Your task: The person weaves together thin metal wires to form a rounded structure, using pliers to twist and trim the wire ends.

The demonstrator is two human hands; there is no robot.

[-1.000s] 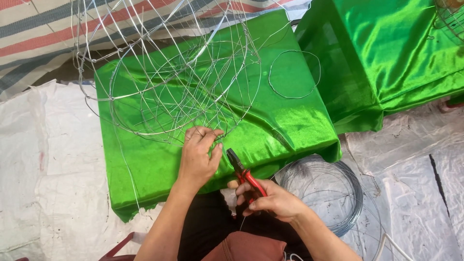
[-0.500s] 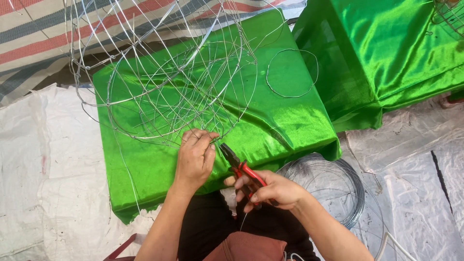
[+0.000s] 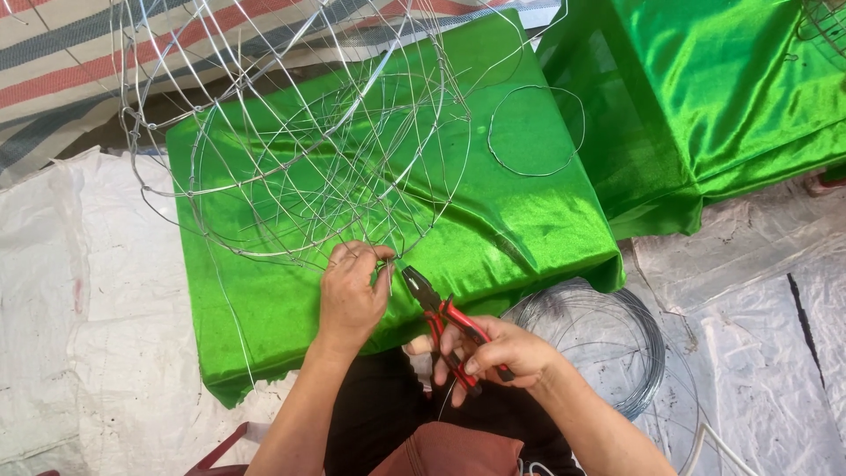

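Note:
A large wire frame (image 3: 308,150) of thin silver wires rests on a stack of shiny green cloth (image 3: 520,220). My left hand (image 3: 352,295) pinches the frame's near rim between thumb and fingers. My right hand (image 3: 493,353) grips the red-and-black handles of a pair of pliers (image 3: 441,317). The pliers' dark jaws point up-left and sit right beside my left thumb at the wire joint.
A loose wire ring (image 3: 538,132) lies on the green cloth to the right. A coil of silver wire (image 3: 608,344) sits on the white plastic sheeting (image 3: 758,353) near my right arm. A second green cloth pile (image 3: 731,97) stands at the upper right. A striped tarp (image 3: 62,62) lies behind.
The pliers' jaws have moved up and left, closer to my left hand on the wire rim. The left hand keeps its hold on the frame.

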